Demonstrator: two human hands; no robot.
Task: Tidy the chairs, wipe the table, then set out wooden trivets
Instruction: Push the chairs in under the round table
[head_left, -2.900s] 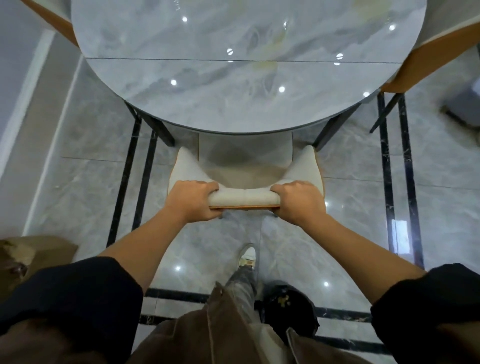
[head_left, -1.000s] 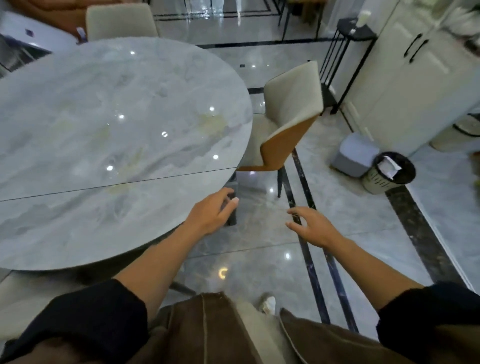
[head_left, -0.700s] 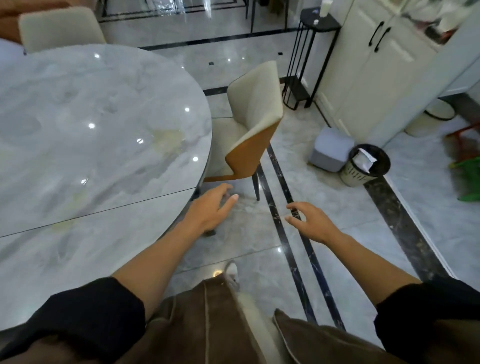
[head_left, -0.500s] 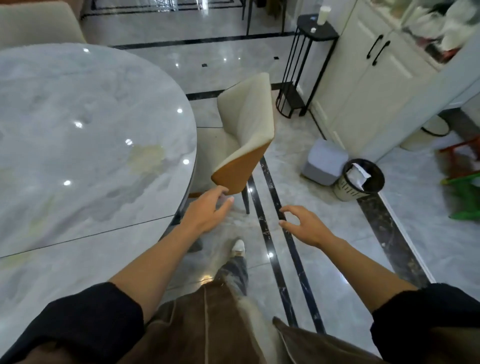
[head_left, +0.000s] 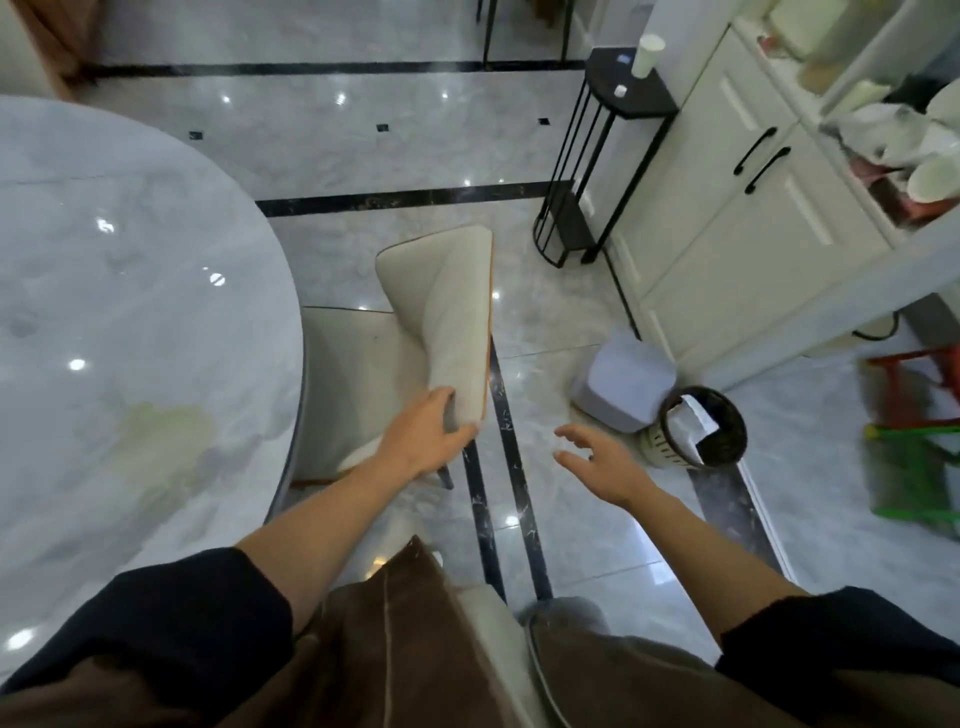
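A cream chair (head_left: 447, 322) with an orange back stands at the right side of the round grey marble table (head_left: 124, 332), its seat partly under the tabletop. My left hand (head_left: 423, 436) grips the near corner of the chair's backrest, thumb on the cream side. My right hand (head_left: 597, 460) hovers open over the floor to the right of the chair, fingers spread, touching nothing. A yellowish smear shows on the tabletop near its right edge.
A grey box (head_left: 623, 379) and a dark waste bin (head_left: 698, 428) sit on the floor right of the chair. Behind them are white cabinets (head_left: 753, 223) and a black wire side table (head_left: 602, 156). A green and red stool (head_left: 914, 447) stands at far right.
I have left the first chair and walked round the table to this one. My left hand has reached forward and taken hold of its backrest corner; the right hand stays open.
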